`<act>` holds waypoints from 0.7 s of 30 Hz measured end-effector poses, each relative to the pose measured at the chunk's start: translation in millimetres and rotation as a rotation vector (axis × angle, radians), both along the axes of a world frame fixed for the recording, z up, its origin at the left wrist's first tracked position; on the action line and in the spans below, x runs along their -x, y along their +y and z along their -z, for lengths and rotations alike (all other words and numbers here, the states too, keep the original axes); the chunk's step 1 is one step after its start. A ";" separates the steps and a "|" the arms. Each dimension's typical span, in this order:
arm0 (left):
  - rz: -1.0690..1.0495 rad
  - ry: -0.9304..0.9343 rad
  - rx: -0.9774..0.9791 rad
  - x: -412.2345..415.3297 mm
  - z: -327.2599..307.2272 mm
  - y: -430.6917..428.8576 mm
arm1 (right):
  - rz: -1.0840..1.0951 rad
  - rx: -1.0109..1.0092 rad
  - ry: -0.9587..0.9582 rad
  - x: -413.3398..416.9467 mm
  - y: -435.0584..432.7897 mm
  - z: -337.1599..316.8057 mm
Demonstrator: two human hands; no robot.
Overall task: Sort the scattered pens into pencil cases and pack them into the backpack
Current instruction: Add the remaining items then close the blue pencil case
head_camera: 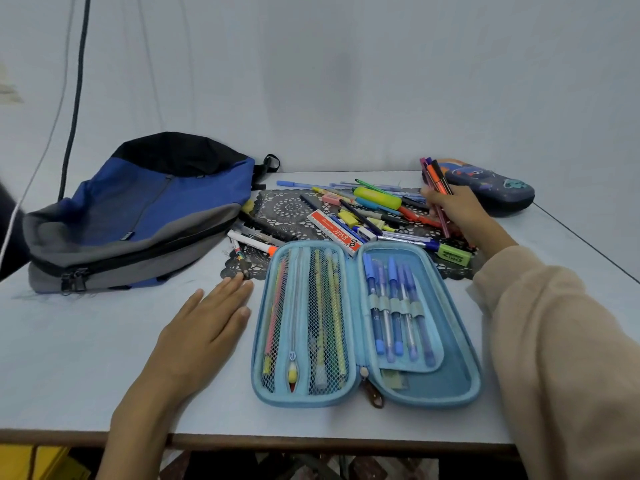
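Observation:
A light blue pencil case lies open flat near the table's front edge. Its left mesh pocket holds pencils and its right side holds several blue pens under elastic loops. Behind it, a heap of scattered pens, markers and erasers covers a dark lace mat. My right hand grips a bunch of coloured felt pens above the heap's right end. My left hand rests flat on the table, just left of the open case. A blue, grey and black backpack lies on its side at the left.
A dark blue patterned pencil case sits closed at the back right, near the table's right edge. A red and white ruler lies between the heap and the open case. A cable hangs down the wall behind the backpack.

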State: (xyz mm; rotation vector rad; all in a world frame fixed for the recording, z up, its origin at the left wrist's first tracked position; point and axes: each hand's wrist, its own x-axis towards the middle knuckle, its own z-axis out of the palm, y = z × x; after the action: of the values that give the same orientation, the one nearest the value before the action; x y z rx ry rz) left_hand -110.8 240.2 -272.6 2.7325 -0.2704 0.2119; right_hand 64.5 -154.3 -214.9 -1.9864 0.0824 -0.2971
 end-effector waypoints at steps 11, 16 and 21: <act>0.000 0.007 0.017 1.1 -0.2 0.2 | 0.148 0.337 -0.064 -27.7 17.7 -6.9; -0.003 0.009 0.017 0.9 -1.1 0.1 | 0.218 0.554 0.024 -36.5 39.8 -2.9; -0.003 0.010 0.049 1.1 0.1 1.0 | 0.307 0.666 0.048 -43.8 47.0 5.6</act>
State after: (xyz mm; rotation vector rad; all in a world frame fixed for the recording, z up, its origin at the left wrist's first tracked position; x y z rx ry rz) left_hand -111.9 241.2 -272.7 2.6850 -0.2554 0.2032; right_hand 108.3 -107.3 -220.5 -2.6448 0.3601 -0.5237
